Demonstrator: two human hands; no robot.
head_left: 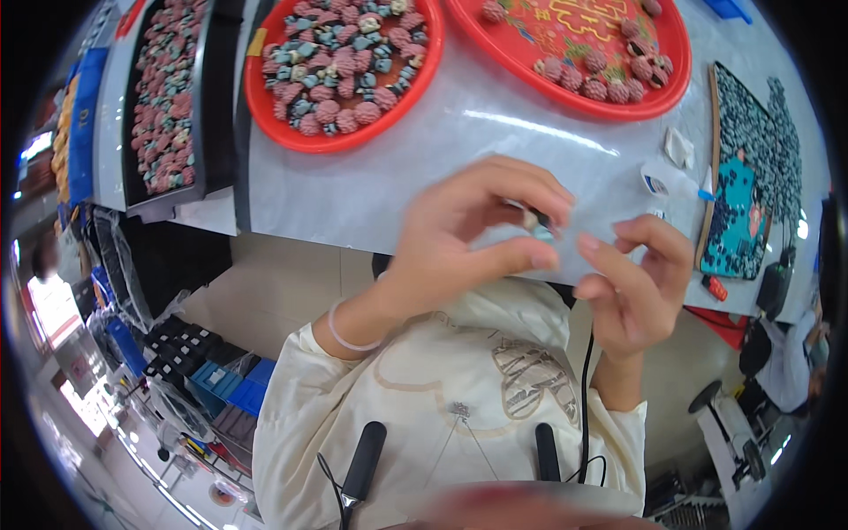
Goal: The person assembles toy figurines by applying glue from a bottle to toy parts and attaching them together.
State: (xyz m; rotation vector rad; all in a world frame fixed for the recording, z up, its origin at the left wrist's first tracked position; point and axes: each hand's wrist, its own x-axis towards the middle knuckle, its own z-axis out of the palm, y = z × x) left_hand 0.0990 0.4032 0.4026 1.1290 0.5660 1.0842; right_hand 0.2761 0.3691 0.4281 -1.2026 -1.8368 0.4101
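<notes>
Above the near table edge, my left hand [481, 225] pinches a small figure [541, 225] between thumb and fingers. Dark, cream and pale blue parts of it show; the fingers hide the rest. My right hand [640, 287] is raised just to its right, fingers curled but apart, and I see nothing between them. Beyond my left hand stands a round red tray [305, 140] full of small pink, ridged figures with pale blue and black parts. Another red tray [565, 31], with a printed bottom, holds more pink ridged pieces along its near and right sides.
A white squeeze bottle [671, 183] with a blue tip lies near a crumpled white tissue [678, 147]. Dark teal small pieces [751, 115] spread over a board at the right, beside a red object [715, 288]. A long black tray [201, 168] of pink figures stands at left.
</notes>
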